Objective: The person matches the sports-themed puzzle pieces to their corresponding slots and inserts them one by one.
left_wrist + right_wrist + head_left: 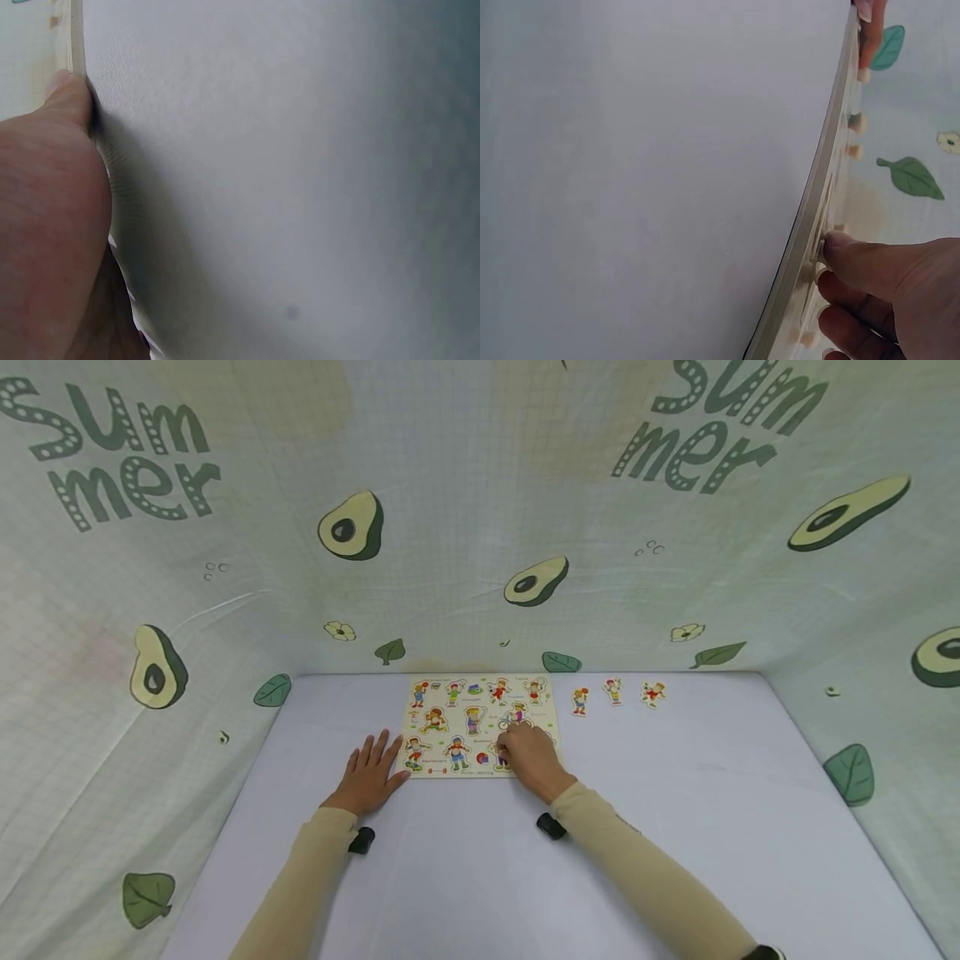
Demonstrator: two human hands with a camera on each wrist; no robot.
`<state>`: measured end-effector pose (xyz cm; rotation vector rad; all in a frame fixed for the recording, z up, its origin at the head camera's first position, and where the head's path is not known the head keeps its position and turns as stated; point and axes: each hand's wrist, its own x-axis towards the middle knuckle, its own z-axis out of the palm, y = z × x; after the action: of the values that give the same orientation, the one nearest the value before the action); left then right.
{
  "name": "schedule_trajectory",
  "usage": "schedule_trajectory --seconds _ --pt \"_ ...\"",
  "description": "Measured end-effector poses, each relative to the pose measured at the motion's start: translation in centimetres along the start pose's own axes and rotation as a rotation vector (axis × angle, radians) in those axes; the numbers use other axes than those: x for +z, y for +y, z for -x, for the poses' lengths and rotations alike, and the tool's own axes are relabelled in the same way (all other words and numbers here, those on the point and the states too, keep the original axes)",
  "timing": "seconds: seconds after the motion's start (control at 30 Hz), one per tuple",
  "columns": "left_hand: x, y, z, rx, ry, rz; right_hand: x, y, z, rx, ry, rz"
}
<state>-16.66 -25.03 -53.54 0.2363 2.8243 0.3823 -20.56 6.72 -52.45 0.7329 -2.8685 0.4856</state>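
Note:
A wooden peg puzzle board [480, 693] with pictures of children at sports lies at the far side of the table. My left hand [367, 777] is spread flat on the table at its left edge, thumb at the near-left corner. In the left wrist view the thumb [71, 97] touches the board's rim. Over the board's near-right part, my right hand [534, 760] pinches a puzzle piece [501, 763], mostly hidden under the fingers. The right wrist view has the thumb [862, 259] and curled fingers low against the board, where several small knobs [857, 122] stick up.
Three loose puzzle pieces lie on the table right of the board: one figure [580, 701], another figure [613, 691] and a red one [653, 694]. A cloth backdrop [450, 610] with avocados and leaves rises behind the white table [465, 877].

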Motion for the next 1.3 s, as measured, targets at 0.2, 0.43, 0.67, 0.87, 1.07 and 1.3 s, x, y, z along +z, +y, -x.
schedule_trajectory --seconds 0.2,0.43,0.67,0.87,1.07,1.3 --pt "-0.3 0.2 0.1 0.002 0.004 0.000 -0.3 0.2 0.1 -0.009 -0.007 -0.019" --pt "-0.3 0.3 0.2 -0.003 -0.015 -0.010 -1.6 2.0 1.4 0.030 0.052 -0.064" --pt "-0.2 0.1 0.0 -0.004 -0.017 -0.001 -4.5 6.2 2.6 0.112 0.184 -0.076" --pt "-0.1 0.0 0.1 -0.002 -0.019 0.002 -6.0 11.5 4.0 0.215 0.238 -0.044" --pt "-0.3 0.1 0.2 -0.005 -0.015 -0.006 -7.9 16.3 5.3 0.297 0.279 -0.014" --pt "-0.5 0.4 0.3 0.000 -0.010 0.007 -9.4 20.0 5.4 0.366 0.228 0.009"
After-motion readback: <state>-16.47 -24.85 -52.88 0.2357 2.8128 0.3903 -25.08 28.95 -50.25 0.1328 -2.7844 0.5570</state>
